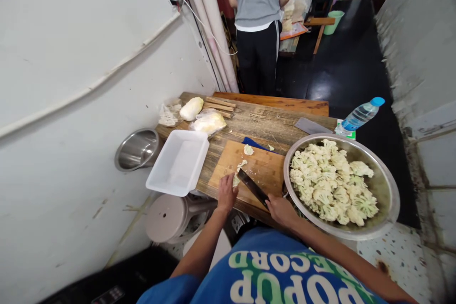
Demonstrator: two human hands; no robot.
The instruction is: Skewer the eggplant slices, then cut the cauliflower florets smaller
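Note:
My right hand (281, 209) is wrapped round the handle of a kitchen knife (252, 187). Its dark blade points up and left over the wooden cutting board (221, 165). At the board's left side, my left hand (227, 194) has its fingers curled onto a cauliflower piece (235, 180), close to the blade's tip; the fingers partly hide that piece. Just beyond lies another cauliflower floret (248, 150), with small crumbs scattered on the board. To the right, a wide steel bowl (391, 199) holds a heap of cauliflower florets (331, 183).
A white plastic tub (174, 164) stands left of the board, near a steel pot (138, 149). Napa cabbages (192, 109) lie at the back left. A cleaver (312, 126) and water bottle (359, 116) are behind the bowl. Another person (258, 19) stands beyond the table.

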